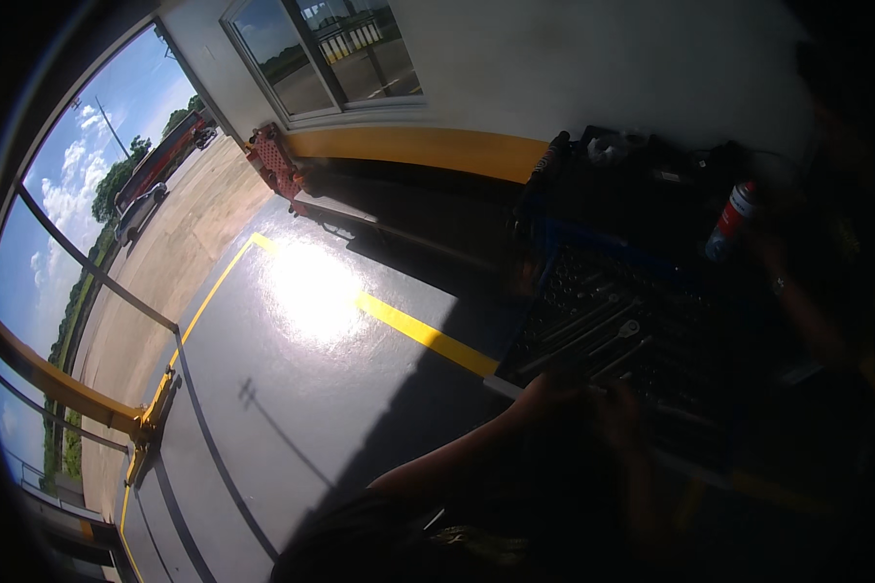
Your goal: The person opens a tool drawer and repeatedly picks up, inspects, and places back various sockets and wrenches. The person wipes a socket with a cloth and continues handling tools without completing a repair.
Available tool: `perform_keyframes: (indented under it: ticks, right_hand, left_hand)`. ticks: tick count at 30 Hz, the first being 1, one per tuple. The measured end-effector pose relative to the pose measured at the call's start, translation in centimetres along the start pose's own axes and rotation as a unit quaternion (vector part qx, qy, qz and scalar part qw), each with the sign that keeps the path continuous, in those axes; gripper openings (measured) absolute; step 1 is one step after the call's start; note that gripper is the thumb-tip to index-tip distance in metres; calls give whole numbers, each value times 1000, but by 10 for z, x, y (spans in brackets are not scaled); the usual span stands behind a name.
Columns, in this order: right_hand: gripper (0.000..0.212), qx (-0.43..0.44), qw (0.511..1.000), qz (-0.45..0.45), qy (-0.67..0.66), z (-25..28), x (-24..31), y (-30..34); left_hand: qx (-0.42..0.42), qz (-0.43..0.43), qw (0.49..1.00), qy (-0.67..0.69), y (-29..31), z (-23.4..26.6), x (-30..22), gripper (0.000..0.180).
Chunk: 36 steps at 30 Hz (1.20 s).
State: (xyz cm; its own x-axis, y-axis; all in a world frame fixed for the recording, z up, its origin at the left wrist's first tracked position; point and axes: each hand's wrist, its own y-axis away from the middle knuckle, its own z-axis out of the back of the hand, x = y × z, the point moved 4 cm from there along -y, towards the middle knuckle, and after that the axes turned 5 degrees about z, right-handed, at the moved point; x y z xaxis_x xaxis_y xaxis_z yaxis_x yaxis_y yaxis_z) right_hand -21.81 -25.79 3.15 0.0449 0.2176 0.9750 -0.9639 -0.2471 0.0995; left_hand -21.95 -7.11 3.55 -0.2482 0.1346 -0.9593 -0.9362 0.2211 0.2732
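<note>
Glare whitens the grey floor (pixel 224 379) at our left, while our work lies in deep shadow. Tools fill the tray (pixel 501 387) before us: a ratchet (pixel 629 330) lies among wrenches (pixel 585 325), just beyond our hands. Our left hand (pixel 552 387) is at the tray's near edge, with our right hand (pixel 616 413) just beside it — too dark for us to tell whether either is spread, pressed together or pinching anything. Past the tools, a spray can (pixel 729 223) leans near another person's forearm (pixel 809 319); we cannot tell whether that person grips it. Dark clutter crowds the space by the wall (pixel 651 68). Farther left, a long low block — mostly lost in shadow — takes up the floor under the window (pixel 350 53), a red frame (pixel 275 163) at its far end. Outside the open side, crossed by a yellow beam (pixel 63 381), stands a car (pixel 141 214).
</note>
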Motion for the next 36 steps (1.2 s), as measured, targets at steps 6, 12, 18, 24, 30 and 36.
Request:
perform_keyframes:
  ticks: [6, 12, 18, 24, 30, 36]
  right_hand:
    - [24, 28, 991, 43, -126, 8, -31, 1]
    - [18, 58, 795, -34, -604, 11, -47, 0]
    - [37, -95, 897, -104, -418, 21, -42, 6]
    - [32, -98, 990, -41, -93, 22, -10, -2]
    - [34, -48, 998, 25, -28, 21, -26, 19]
    - [32, -29, 976, 88, 199, 17, 53, 28]
  left_hand:
    - [73, -72, 983, 151, 5, 33, -43, 32]
    - [7, -108, 981, 159, 9, 55, -23, 47]
    - [50, -30, 956, 287, -1, 26, 18, 67]
    - [90, -72, 993, 38, 12, -28, -40, 67]
    - [36, -84, 989, -117, 27, -36, -69, 36]
    - [67, -183, 967, -163, 17, -32, -84, 30]
